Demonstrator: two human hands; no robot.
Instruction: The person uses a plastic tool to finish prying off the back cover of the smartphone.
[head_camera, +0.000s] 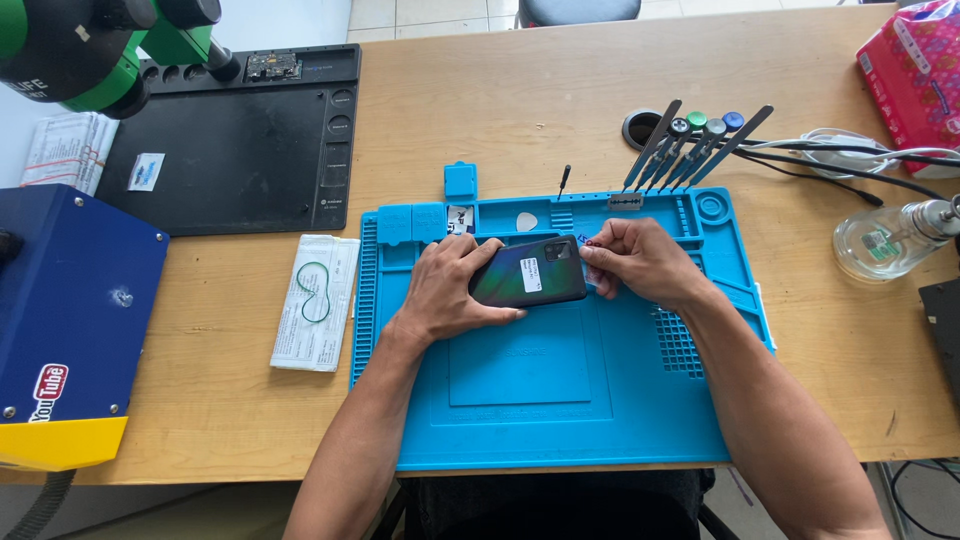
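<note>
Blue sheet-metal box with a yellow base (70, 320) stood at the far left, one black rectangular work mat (235, 140) behind it. One white paper packet (317, 300) lay just beside the blue silicone repair mat (560, 400). On that mat lay one dark, glossy rectangular smartphone (528, 272), back up. The left hand (445, 290) pressed down over its left end, fingers wrapped along both long edges. The right hand (640, 262) touched its right end, fingertips pinched shut on a small thin item, too small to identify. Several metal hand tools (690, 145) leaned behind the mat. One clear glass bottle (885, 240) sat at the right.
</note>
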